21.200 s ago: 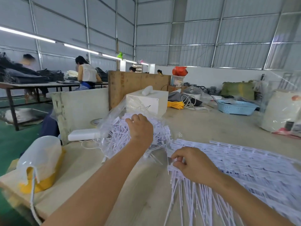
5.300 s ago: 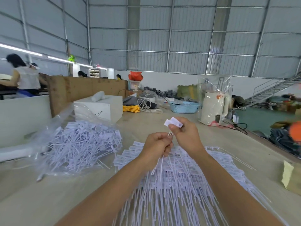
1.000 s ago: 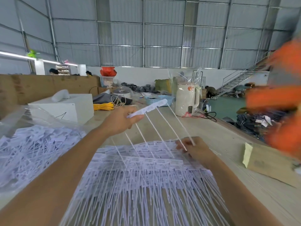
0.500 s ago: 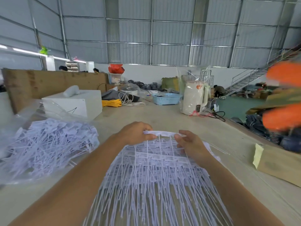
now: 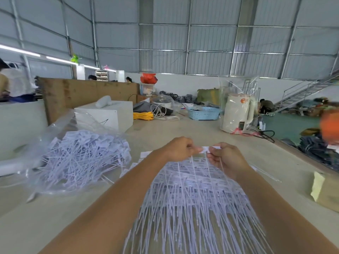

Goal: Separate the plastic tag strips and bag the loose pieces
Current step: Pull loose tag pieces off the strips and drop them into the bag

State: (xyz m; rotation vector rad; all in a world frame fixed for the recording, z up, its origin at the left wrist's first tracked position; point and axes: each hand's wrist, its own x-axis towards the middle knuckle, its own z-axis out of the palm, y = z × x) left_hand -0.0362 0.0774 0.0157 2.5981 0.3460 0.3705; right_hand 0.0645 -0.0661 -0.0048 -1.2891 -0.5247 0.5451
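A thick stack of white plastic tag strips lies on the table in front of me, tails pointing toward me. Above its far end, my left hand and my right hand each pinch one end of a single tag strip, its thin tails hanging down between them. To the left lies a clear plastic bag with its mouth open, holding a heap of loose tags.
A white box stands behind the bag, with yellow cord, a blue basket and a wrapped white kettle further back. A cardboard packet sits at the right table edge. People work in the background.
My hands have drawn closer together on the strip and lifted it slightly. Half a second ago it was held wider, and a second ago my left hand held it up alone.
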